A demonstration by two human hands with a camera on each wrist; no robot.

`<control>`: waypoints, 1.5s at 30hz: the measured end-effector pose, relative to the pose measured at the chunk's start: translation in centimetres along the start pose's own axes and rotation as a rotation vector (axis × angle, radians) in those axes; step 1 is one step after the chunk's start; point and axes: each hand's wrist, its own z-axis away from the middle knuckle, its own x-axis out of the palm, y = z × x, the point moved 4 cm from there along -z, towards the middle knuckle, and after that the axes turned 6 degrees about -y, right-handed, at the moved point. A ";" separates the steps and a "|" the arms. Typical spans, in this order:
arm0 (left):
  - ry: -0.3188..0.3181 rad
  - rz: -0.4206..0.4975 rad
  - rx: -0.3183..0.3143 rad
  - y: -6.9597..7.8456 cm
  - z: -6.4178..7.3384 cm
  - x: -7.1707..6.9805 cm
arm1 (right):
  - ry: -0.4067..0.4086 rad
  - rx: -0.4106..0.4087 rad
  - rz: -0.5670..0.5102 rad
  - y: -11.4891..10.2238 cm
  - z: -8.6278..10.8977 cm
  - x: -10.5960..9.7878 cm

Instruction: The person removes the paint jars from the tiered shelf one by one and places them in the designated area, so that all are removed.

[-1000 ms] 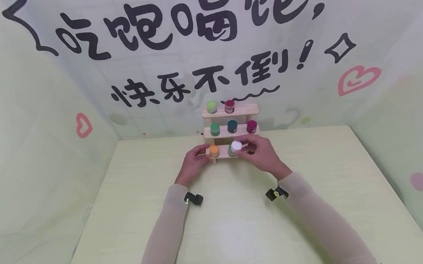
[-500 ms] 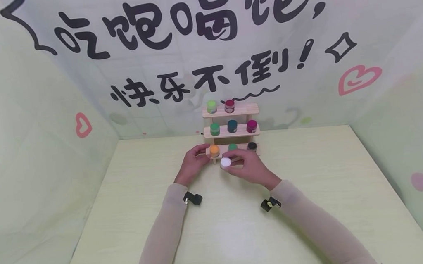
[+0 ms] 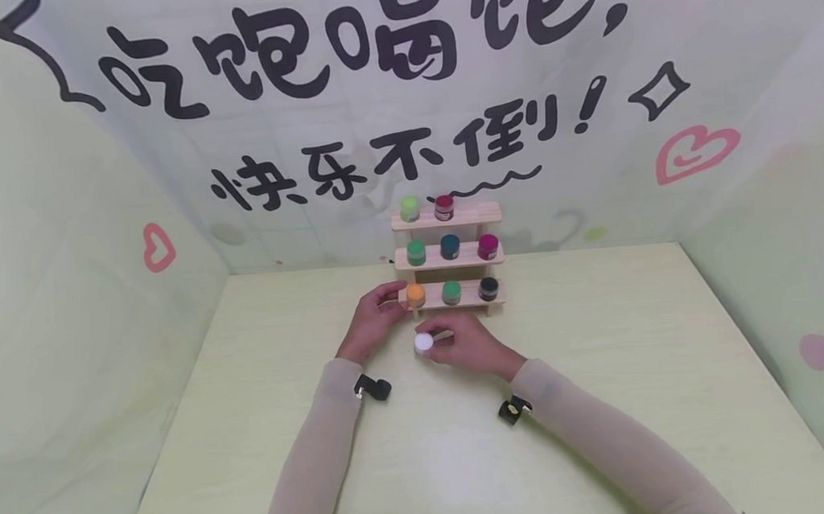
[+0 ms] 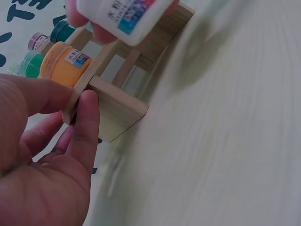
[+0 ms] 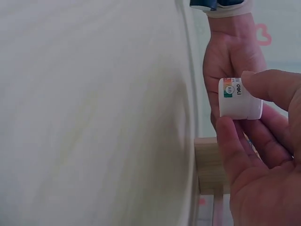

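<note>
My right hand (image 3: 471,343) pinches a small white paint jar (image 3: 424,343) between thumb and fingers, in front of the rack's lowest shelf. In the right wrist view the label of the white jar (image 5: 240,100) is visible and the jar lies on its side across that view. With thumb and fingertips, my left hand (image 3: 373,318) grips the left end of the lowest shelf of a three-tier wooden rack (image 3: 479,213). An orange jar (image 4: 63,63) stands close beside those fingertips. On the same shelf are a green jar (image 3: 451,293) and a black jar (image 3: 489,288).
The middle shelf bears a green jar (image 3: 416,252), a dark teal jar (image 3: 450,246) and a magenta jar (image 3: 487,246). Up top stand a light green jar (image 3: 409,209) and a dark red jar (image 3: 444,207). Behind the pale table (image 3: 591,315) hangs a printed cloth (image 3: 285,122).
Carrying the white jar, my right hand has moved left and nearer to me, away from the lowest shelf. The black jar has come into full view. My left hand keeps its grip on the rack.
</note>
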 end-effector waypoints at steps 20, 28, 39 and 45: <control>0.001 0.000 -0.009 -0.4 -0.2 -0.3 | -0.050 0.086 0.064 1.3 -0.4 1.3; -0.015 0.020 -0.009 -0.5 -0.2 -0.1 | -0.020 0.114 0.054 0.8 -0.1 0.3; -0.023 0.026 -0.021 -0.1 0.0 -0.1 | 0.031 0.100 0.018 -1.3 0.2 -2.4; -0.028 0.030 -0.036 -0.3 -0.2 -0.2 | 0.083 0.057 0.012 -2.6 0.3 -3.9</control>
